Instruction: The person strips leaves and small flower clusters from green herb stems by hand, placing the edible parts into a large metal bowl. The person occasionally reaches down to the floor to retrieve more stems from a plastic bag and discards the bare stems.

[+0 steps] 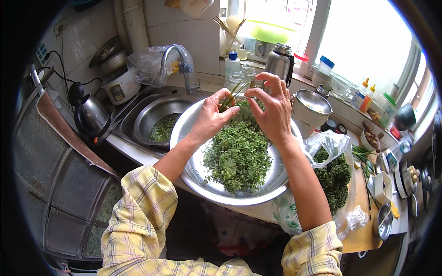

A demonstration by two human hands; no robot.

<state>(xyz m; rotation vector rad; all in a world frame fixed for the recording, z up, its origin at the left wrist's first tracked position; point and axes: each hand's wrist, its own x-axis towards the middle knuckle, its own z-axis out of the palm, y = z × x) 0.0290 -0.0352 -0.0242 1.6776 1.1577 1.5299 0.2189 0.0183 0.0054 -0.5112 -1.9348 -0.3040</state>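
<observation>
My left hand (215, 114) pinches a small bunch of thin green stems (228, 100) between thumb and fingers, above the far side of a wide metal basin (191, 179). At the bunch's right side, my right hand (271, 110) has its thumb and index fingertips close together on a sprig, the other fingers raised. Below both hands, a heap of chopped-looking green herb heads (238, 155) lies in the basin. To the right, a clear plastic bag (328, 143) holds more dark green herb (331, 179). My right hand covers part of the basin's far side.
Left of the basin, a sink (140, 120) with greens in it stands under a faucet (174, 51). An electric kettle (91, 115) and rice cooker (121, 84) are farther left. A steel flask (279, 63) stands behind my right hand. A wooden board (362, 238) lies at right.
</observation>
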